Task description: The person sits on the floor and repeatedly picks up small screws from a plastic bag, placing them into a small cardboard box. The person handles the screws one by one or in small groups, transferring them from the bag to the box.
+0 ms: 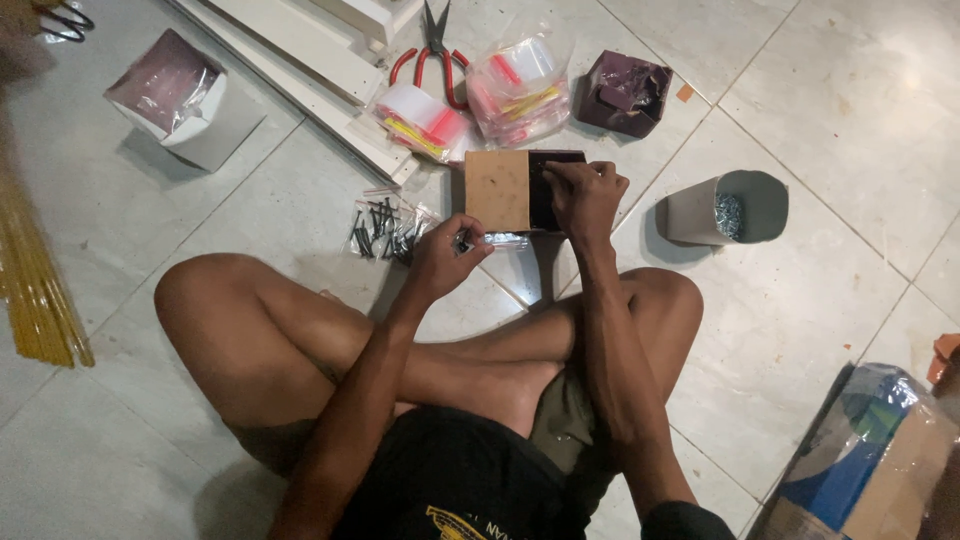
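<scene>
Right under the right hand [585, 195] lies the small box [520, 190]

R hand [585, 195] covers the dark half of the flat box [500, 188]. Item pinched in L hand [440, 258] too small to tell. Cardboard package [870, 465] at 4 o'clock cut by frame edge. Yellow rods [35, 290] at 9 o'clock cropped, blurred.
</scene>
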